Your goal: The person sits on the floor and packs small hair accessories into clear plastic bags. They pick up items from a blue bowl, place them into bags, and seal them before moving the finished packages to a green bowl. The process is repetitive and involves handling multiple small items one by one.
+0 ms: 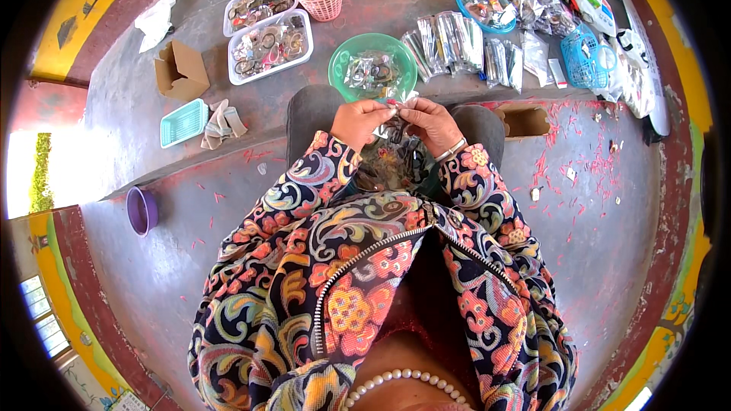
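Observation:
My left hand (361,122) and my right hand (434,125) meet above my lap, thumbs and fingers pinched together. Between the fingertips is what looks like a small clear plastic bag (396,99) with a bit of red on it; the fingers hide most of it. Below the hands, a heap of dark and coloured small items in clear plastic (388,158) lies in my lap, partly covered by my sleeves. Just beyond my hands, a green round basin (336,68) holds several filled clear bags (371,70).
Left on the raised surface are white trays (233,76) of small items, a pink basket (324,7), a cardboard box (183,72) and a mint tray (183,123). Rightward lie packed sleeves (449,44), blue basins (495,29) and a blue basket (585,55). A purple tub (142,211) stands lower left.

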A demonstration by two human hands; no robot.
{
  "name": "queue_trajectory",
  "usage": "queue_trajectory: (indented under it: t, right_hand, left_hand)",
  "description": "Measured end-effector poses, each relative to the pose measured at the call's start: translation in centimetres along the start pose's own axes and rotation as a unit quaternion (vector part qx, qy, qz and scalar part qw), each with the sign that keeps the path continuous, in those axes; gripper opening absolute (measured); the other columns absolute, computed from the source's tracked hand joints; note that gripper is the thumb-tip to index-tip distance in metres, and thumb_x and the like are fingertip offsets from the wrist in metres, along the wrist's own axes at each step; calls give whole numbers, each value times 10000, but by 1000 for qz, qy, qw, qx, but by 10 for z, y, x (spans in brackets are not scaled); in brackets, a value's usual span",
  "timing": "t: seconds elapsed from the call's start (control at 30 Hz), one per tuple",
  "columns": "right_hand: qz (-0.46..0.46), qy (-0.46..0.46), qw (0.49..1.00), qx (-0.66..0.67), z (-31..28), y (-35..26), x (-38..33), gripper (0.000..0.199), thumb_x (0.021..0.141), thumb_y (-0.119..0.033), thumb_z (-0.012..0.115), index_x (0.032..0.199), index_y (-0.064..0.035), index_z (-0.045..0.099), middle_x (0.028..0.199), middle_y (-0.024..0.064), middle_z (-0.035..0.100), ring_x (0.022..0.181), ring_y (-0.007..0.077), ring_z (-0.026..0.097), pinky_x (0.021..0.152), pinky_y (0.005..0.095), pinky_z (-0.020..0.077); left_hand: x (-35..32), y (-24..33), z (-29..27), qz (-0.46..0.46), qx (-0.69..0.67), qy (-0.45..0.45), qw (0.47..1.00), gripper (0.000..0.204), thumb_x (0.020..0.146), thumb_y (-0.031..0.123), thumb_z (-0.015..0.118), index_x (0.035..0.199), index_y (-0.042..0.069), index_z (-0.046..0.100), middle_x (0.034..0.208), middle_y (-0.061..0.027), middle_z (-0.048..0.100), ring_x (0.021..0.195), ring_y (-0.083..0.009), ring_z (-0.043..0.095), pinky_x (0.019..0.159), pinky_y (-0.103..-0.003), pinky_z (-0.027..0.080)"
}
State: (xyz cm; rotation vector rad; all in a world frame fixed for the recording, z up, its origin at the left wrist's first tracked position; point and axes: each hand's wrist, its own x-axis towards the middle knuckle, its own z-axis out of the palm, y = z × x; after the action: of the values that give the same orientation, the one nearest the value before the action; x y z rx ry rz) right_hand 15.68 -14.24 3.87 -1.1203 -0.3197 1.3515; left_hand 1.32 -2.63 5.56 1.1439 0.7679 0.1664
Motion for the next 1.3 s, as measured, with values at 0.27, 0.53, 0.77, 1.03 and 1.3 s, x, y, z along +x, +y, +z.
queue_trajectory:
  t: [0.27,0.53,0.77,1.03,1.3]
  right_hand:
    - [-7,-37,998,-48,-3,6,2,76,797,-118,606,849,-65,597,737,-30,573,625,62,501,572,197,390]
    - [4,-54,995,-84,-2,9,2,86,786,-106,613,854,-54,609,711,-39,557,588,51,469,550,189,367]
    - [20,-46,985,-163,0,10,0,145,778,-107,620,894,-21,631,722,-24,592,598,52,488,567,187,371]
    - [11,-69,961,-267,14,6,-8,202,833,-213,565,857,-24,629,710,14,601,644,60,523,595,216,408]
    - [5,-123,951,-282,17,22,-10,220,823,-191,568,808,24,614,706,36,606,639,85,550,595,221,455]
  left_hand:
    - [3,-4,0,45,-94,-6,995,231,773,141,640,925,-32,620,816,-32,624,707,-59,540,645,-185,414]
    - [11,-16,-2,35,-89,-14,995,221,779,95,621,959,-33,608,871,-53,622,760,-81,556,708,-213,422]
    - [12,-21,-4,42,-108,-20,993,203,787,97,611,937,-40,614,832,-50,623,742,-82,555,669,-208,428]
    - [24,-2,-38,113,-29,9,993,201,808,94,565,953,-38,609,836,-36,625,724,-76,567,681,-198,441]
    - [103,27,-85,256,206,152,932,232,698,208,628,846,30,629,670,-87,618,609,-146,585,575,-275,438]
